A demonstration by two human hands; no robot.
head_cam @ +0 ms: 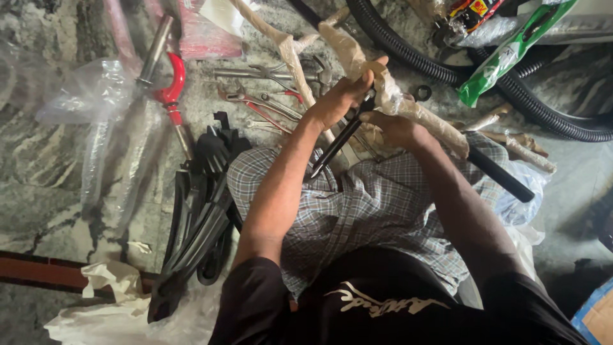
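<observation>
My left hand (338, 99) has its grip clamped on black pliers (341, 137), jaws at the paper-wrapped tube (408, 108). My right hand (396, 128), just beside, is closed under that tube. Wrenches (268, 96) lie beyond the left grip on the floor (45, 172).

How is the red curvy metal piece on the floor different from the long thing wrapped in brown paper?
The red curved piece is bare and shiny, while the paper-wrapped bar is covered in tan wrapping. The red curved piece lies untouched on the floor, but the left hand and right hand hold the paper-wrapped bar. The red piece bends like a hook; the bar runs mostly straight. Both are long and thin.
</observation>
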